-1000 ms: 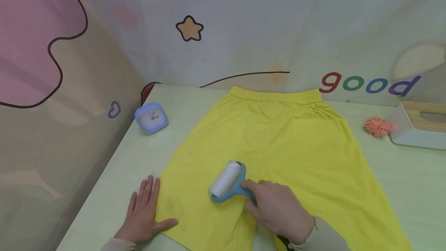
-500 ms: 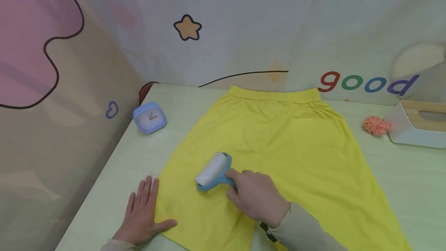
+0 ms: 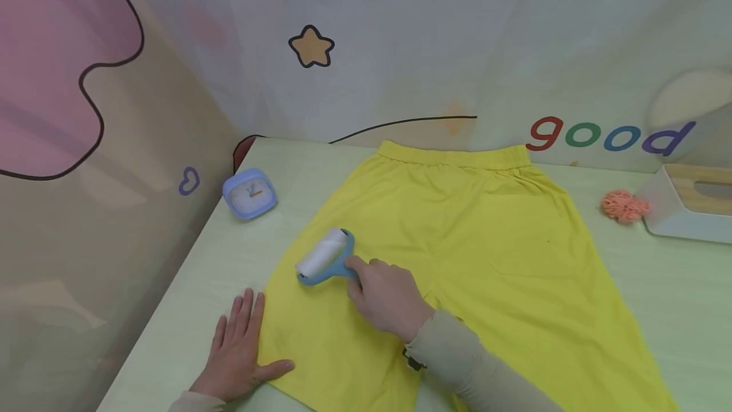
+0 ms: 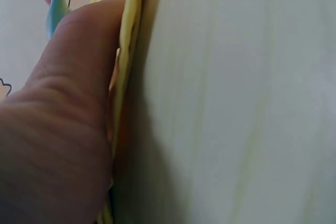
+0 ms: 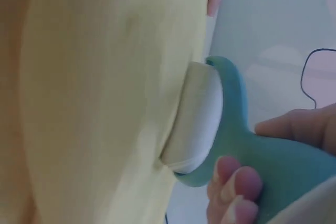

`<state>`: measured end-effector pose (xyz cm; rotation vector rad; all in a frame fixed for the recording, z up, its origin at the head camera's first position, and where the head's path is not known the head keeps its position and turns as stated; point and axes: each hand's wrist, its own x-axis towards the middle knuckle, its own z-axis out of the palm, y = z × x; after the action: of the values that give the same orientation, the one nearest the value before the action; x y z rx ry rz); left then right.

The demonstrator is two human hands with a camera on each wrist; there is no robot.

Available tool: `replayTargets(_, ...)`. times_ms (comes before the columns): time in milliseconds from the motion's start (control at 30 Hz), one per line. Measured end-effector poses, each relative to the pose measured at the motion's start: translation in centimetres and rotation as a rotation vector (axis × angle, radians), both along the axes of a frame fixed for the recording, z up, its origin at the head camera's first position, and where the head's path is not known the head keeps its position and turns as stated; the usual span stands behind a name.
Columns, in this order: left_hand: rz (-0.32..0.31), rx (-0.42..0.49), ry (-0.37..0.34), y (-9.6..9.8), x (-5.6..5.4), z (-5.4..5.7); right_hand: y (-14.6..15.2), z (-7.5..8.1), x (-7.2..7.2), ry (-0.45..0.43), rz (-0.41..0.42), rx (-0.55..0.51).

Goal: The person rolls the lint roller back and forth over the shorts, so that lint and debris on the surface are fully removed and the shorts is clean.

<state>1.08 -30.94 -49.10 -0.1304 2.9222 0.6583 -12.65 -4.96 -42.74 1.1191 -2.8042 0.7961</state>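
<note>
Yellow shorts (image 3: 480,227) lie spread on the table, waistband toward the back wall. My right hand (image 3: 386,294) grips the blue handle of a lint roller (image 3: 326,256), fingers curled round it. In the right wrist view the white roll of the lint roller (image 5: 197,116) presses on the yellow fabric. My left hand (image 3: 237,351) lies flat at the left leg's outer edge, fingers straight on the table and thumb over the cloth. The left wrist view shows that thumb (image 4: 84,51) on the fabric's edge.
A blue clock (image 3: 250,194) stands at the table's back left. At the right are a pink pompom-like bundle (image 3: 624,206) and a white tissue box with a wooden lid (image 3: 686,208). A printed cloth wall (image 3: 400,37) borders the back and left.
My right hand has moved the lint roller up and to the left across the shorts' left leg. The left hand has stayed in place.
</note>
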Motion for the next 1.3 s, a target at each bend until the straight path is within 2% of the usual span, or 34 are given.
replayTargets(133, 0.009, -0.005, -0.015, 0.1, -0.1, 0.2, 0.0, -0.5, -0.7, -0.024, -0.017, 0.017)
replayTargets(300, 0.008, -0.007, -0.015, 0.2, -0.2, 0.1, 1.7, -0.1, -0.4, -0.065, -0.039, 0.048)
replayTargets(500, 0.034, -0.016, -0.024, 0.0, -0.1, -0.2, 4.8, 1.0, 0.6, -0.102, -0.041, 0.086)
replayTargets(667, 0.039, -0.006, -0.016, 0.0, -0.1, -0.1, 7.9, 2.2, 2.0, -0.211, -0.091, 0.117)
replayTargets(800, 0.037, -0.030, -0.046, -0.1, -0.1, 0.0, 10.3, 3.1, 3.0, -0.268, -0.110, 0.134)
replayTargets(867, 0.034, -0.031, -0.042, -0.1, 0.0, 0.2, 11.2, 3.5, 3.3, -0.262, -0.104, 0.142)
replayTargets(967, 0.029, -0.033, -0.024, -0.1, 0.0, 0.4, 11.3, 3.9, 3.6, -0.209, -0.098, 0.150)
replayTargets(1167, 0.023, -0.032, -0.003, -0.1, -0.1, 0.5, 8.8, 3.6, 3.3, -0.052, -0.115, 0.134)
replayTargets(1300, 0.024, -0.011, 0.009, 0.3, -0.1, 0.3, 7.4, 3.7, 3.1, -0.025, -0.135, 0.115)
